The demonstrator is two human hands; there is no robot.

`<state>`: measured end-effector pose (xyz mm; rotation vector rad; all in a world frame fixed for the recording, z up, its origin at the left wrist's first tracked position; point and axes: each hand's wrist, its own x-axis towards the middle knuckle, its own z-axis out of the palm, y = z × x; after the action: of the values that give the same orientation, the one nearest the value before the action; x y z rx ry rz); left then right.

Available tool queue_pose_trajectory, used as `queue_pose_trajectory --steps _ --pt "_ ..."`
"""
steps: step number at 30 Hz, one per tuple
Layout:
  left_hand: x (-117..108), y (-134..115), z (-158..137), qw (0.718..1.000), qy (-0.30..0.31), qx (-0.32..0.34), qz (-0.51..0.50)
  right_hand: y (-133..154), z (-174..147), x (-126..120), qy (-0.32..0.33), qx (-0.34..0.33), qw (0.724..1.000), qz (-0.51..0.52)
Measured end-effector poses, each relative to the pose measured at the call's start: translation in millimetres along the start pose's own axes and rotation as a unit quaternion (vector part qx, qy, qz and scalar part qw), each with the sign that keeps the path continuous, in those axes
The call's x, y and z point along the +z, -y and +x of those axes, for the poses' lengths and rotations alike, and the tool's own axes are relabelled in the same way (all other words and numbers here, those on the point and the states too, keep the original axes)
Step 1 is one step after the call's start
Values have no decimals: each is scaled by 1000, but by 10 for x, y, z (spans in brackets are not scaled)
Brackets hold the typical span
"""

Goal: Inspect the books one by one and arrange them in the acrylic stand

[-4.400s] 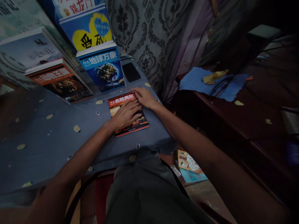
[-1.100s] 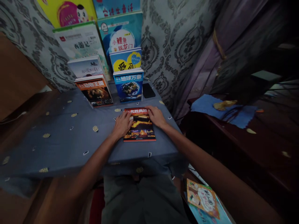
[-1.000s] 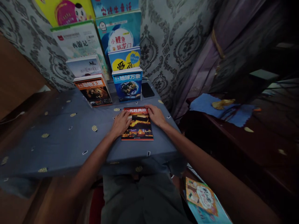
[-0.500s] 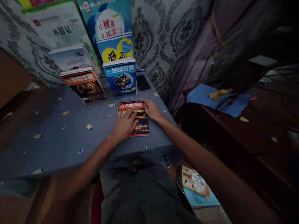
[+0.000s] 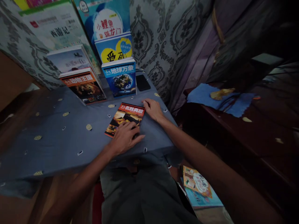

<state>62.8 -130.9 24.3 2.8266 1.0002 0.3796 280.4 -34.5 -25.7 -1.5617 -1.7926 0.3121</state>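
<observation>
A small book [image 5: 126,114] with a red-topped cover lies flat on the cloth-covered table [image 5: 77,133], turned at an angle. My left hand [image 5: 127,136] rests over the book's lower right part, fingers apart, hiding that corner. Just beyond the book's upper right corner, my right hand [image 5: 153,109] lies on the cloth with its fingers loosely extended and nothing in it. Behind stand a book with a lion cover [image 5: 85,85] and a blue book with a globe [image 5: 120,77].
Taller books, among them a green-edged book [image 5: 53,26] and a teal book [image 5: 109,18], lean against the patterned curtain. A black phone [image 5: 143,82] lies beside the globe book. To the right, a dark red surface [image 5: 233,130] carries a blue cloth [image 5: 201,96]. More books [image 5: 201,186] lie low down.
The red-topped book has turned clockwise, its lower end swinging left. My left hand has slid down toward the near edge; my right hand has come off the book's corner.
</observation>
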Motion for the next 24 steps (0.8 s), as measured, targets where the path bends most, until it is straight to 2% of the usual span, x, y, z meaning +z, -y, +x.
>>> queue_pose_trajectory --steps 5,10,14,18,21,24 --pt "-40 -9 -51 988 -20 -115 105 105 -39 -95 25 9 999 40" --pt "44 -165 159 968 2 -171 183 145 -68 -124 34 16 995 96" --pt "67 -210 281 963 21 -182 198 158 -127 -143 84 -4 983 166" --pt "102 -173 276 963 36 -162 213 183 -168 -147 114 -25 973 197" --pt "119 -153 255 963 45 -146 221 201 -170 -138 107 -32 975 194" --pt "98 -163 259 963 61 -146 219 215 -164 -140 63 -40 982 173"
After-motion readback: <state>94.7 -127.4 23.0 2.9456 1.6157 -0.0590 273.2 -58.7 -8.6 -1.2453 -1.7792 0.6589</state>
